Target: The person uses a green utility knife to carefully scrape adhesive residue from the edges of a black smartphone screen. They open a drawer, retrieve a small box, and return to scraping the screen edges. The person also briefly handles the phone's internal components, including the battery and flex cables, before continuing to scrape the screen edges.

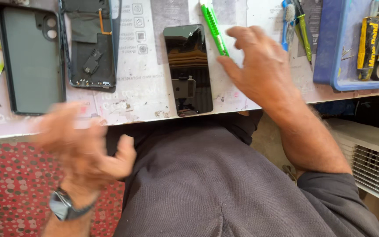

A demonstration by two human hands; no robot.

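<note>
Disassembly looks well along, I judge: the opened phone body (pixel 92 48) lies on the counter (pixel 145 96) left of the black glass screen panel (pixel 187 69), its back cover (pixel 31 61) farther left. Reassembly remains. My right hand (pixel 259 66) hovers empty, fingers spread, just right of the panel, touching the green cutter (pixel 213 27). My left hand (pixel 84 145), blurred, open, holds nothing below the counter's edge.

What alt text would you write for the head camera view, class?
A person's right hand reaches toward a green tool beside a black phone screen on a worn table. The blurred left hand hovers empty near the table's edge.
</note>
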